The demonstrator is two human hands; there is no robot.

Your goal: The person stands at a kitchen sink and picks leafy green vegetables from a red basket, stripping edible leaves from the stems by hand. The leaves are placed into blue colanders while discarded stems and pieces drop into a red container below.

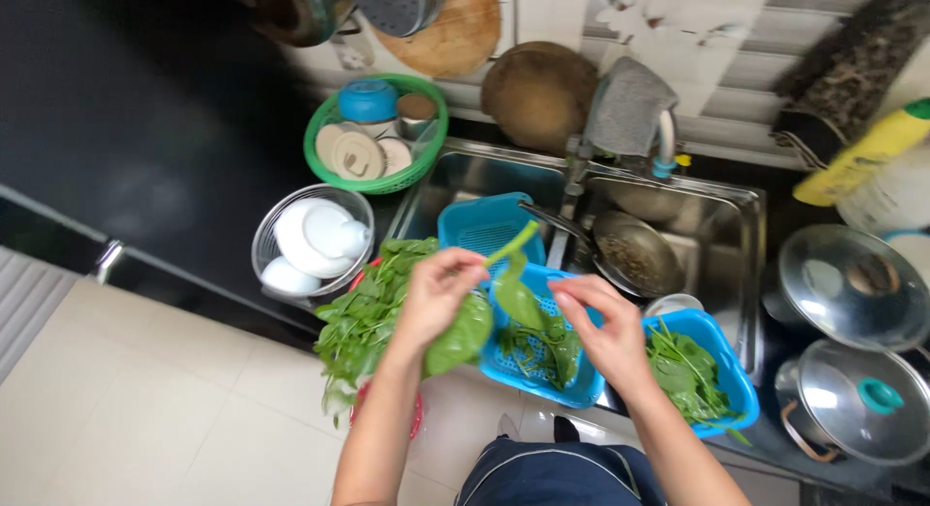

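My left hand point(438, 291) grips a leafy green stalk point(511, 243) whose big leaves point(463, 334) hang below the hand, over a blue perforated basket point(570, 390). My right hand point(603, 324) pinches one leaf point(520, 301) of that same stalk just above the basket, which holds several picked leaves. A heap of leafy greens point(365, 317) lies on a red basket point(415, 424) to the left of my left hand. Another blue basket point(728, 363) with green stems sits to the right of my right hand.
A steel double sink point(465, 172) holds a blue strainer point(489, 225) and a dirty pan point(635, 254). A green basket of dishes point(334, 114), a wire rack with white bowls point(263, 243), two lidded pots point(852, 293) and a yellow bottle point(867, 153) surround it.
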